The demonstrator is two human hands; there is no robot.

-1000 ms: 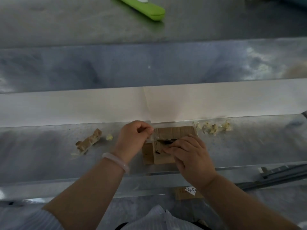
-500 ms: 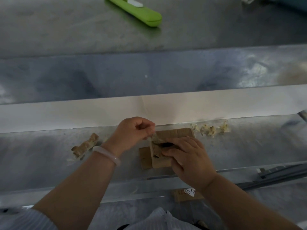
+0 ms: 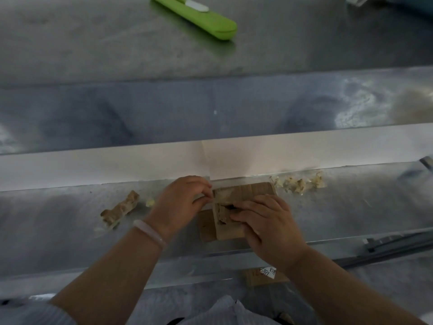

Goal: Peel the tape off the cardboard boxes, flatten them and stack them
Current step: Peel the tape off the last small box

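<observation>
Now our left fingers (image 3: 203, 193) pinch a clear tape strip (image 3: 221, 200), drawn further left off the small brown cardboard box (image 3: 243, 207) than a second ago; our right hand (image 3: 267, 221) presses it onto the steel worktop (image 3: 351, 207). Peeling progresses.

On the near metal shelf (image 3: 70, 231), bare room lies far left and far right. A crumpled tape strip (image 3: 120, 209) lies left of the flattened cardboard box (image 3: 243, 193), tape scraps (image 3: 298, 184) far right. A green utility knife (image 3: 201, 18) lies on the far surface.
</observation>
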